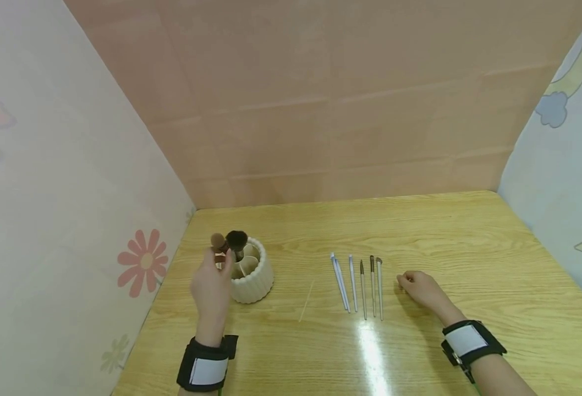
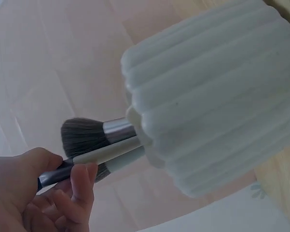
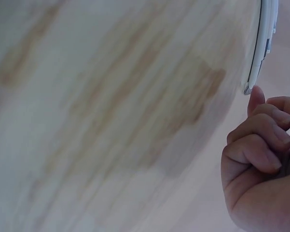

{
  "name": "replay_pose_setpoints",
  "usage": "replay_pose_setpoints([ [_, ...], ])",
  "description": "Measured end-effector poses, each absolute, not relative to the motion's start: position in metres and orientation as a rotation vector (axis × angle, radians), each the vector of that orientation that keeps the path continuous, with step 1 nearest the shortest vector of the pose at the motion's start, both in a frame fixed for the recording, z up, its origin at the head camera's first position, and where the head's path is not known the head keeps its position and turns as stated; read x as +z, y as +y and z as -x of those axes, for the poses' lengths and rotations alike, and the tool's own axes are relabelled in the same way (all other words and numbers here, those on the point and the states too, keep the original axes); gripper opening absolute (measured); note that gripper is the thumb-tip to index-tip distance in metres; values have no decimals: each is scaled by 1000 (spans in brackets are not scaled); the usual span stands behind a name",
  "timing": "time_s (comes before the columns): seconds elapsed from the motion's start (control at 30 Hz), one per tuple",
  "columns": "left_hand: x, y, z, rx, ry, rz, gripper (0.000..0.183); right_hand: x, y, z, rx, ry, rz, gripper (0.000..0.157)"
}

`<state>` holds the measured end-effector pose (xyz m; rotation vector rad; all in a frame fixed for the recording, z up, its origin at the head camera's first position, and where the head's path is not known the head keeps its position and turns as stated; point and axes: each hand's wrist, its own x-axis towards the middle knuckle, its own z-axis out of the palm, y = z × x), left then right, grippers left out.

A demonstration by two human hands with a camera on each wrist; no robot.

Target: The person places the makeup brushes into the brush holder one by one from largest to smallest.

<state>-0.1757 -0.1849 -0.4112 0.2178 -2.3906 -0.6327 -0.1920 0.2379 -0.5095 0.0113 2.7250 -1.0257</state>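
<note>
At the left of the table stands a cream ribbed holder (image 1: 253, 287) with several compartments. Over its left side, my left hand (image 1: 209, 289) pinches a makeup brush (image 2: 108, 152) between thumb and fingers, just below the bristle end. The brush's pale handle runs down past the holder's rim, its lower end hidden. Beside it a fluffy black brush (image 1: 237, 240) stands in the holder, and another brush (image 2: 128, 160) shows behind in the left wrist view. My right hand (image 1: 422, 289) rests on the table with fingers loosely curled, holding nothing, right of a row of slim brushes (image 1: 363, 291).
The slim brushes lie side by side mid-table, roughly parallel. A thin pale strip (image 1: 307, 301) is on the wood between them and the holder. Printed cloth walls (image 1: 73, 192) border the table (image 1: 281, 357) left and right, with a pinkish-brown cloth (image 1: 320, 137) behind.
</note>
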Motion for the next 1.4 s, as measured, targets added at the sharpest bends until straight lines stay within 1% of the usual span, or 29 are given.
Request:
replay_pose_setpoints([
  [0.37,-426,-182,181,-549,-2499,-257,25,-506,233,191,-1039,2720,-4,34],
  [0.97,-437,-181,186,-604,-2592,-381,27,-504,229,192,-1045,2720,7,33],
  [1.33,-434,-179,180,-700,-2588,-420,35,-504,225,194,-1047,2698,-13,32],
  [1.4,-431,-176,176,-706,-2587,-403,34,-503,222,195,-1039,2706,-3,31],
])
